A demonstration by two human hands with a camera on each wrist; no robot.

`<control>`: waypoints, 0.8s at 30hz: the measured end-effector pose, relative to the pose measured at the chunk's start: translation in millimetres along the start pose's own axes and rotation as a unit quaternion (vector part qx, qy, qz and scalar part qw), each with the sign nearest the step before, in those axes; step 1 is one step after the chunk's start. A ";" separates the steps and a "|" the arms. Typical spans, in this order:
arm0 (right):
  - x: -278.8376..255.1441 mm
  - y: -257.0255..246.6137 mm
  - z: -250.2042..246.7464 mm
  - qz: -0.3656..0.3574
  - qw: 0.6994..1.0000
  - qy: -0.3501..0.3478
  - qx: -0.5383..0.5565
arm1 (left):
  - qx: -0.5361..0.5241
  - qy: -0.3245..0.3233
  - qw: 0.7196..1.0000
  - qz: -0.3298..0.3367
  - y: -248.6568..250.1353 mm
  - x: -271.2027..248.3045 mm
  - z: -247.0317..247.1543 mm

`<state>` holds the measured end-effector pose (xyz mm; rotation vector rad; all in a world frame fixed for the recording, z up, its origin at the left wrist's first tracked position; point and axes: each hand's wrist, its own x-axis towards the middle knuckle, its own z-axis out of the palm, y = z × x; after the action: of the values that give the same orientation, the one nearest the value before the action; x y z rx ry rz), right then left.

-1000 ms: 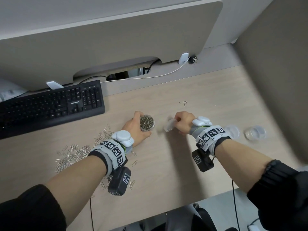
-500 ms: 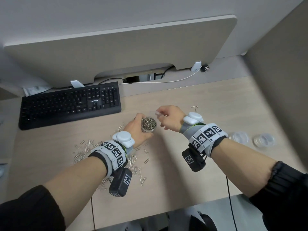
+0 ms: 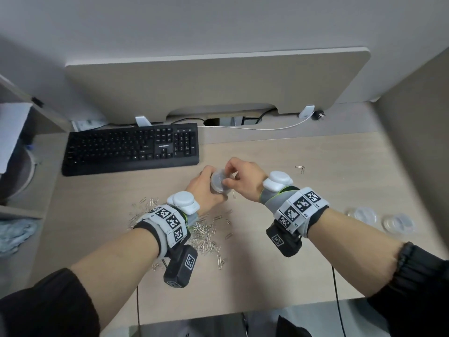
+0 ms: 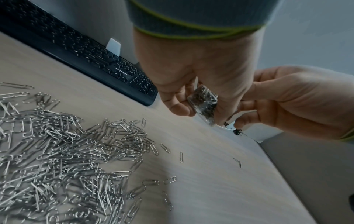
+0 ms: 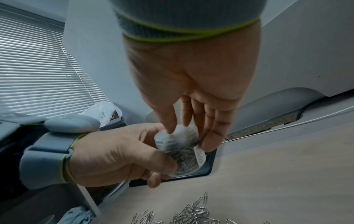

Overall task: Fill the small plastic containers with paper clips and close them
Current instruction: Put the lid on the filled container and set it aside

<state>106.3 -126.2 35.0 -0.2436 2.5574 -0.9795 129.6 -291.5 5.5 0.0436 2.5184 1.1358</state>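
Observation:
My left hand (image 3: 206, 188) grips a small clear round container (image 3: 220, 184) packed with paper clips, lifted a little above the desk. From the left wrist view the container (image 4: 204, 103) shows between thumb and fingers. My right hand (image 3: 239, 178) holds a clear lid (image 5: 175, 136) on top of the container (image 5: 186, 160), thumb and fingertips around its rim. A large heap of loose silver paper clips (image 3: 201, 235) lies on the desk under my left wrist, and it fills the lower left as paper clips (image 4: 63, 163).
Two more clear containers (image 3: 363, 214) (image 3: 398, 223) sit on the desk at the right. A black keyboard (image 3: 132, 148) lies at the back left, below the monitor (image 3: 213, 86). A stray paper clip (image 3: 301, 169) lies right of my hands. The desk's front edge is near my forearms.
My right hand brought the lid leftward from the desk onto the filled container in my left hand. The camera view has tilted up and shifted left.

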 end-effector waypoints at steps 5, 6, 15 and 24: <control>3.4 -12.3 -2.9 0.000 1.000 -0.005 -0.017 | -0.032 0.015 0.999 0.009 -2.2 -5.1 -8.0; 3.0 -13.7 -3.2 -0.001 1.000 -0.011 -0.023 | -0.036 0.014 0.999 0.010 -2.6 -4.7 -9.1; 5.9 -30.6 -3.7 0.018 0.997 -0.037 -0.069 | -0.027 0.016 0.999 0.015 -0.9 -2.7 -20.5; 5.5 -37.6 -7.5 -0.021 0.996 -0.081 -0.029 | 0.005 -0.011 1.000 0.026 1.7 0.2 -38.3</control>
<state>98.9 -151.1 63.7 -0.3794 2.4443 -0.8648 115.8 -317.8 29.8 0.1239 2.5184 1.1356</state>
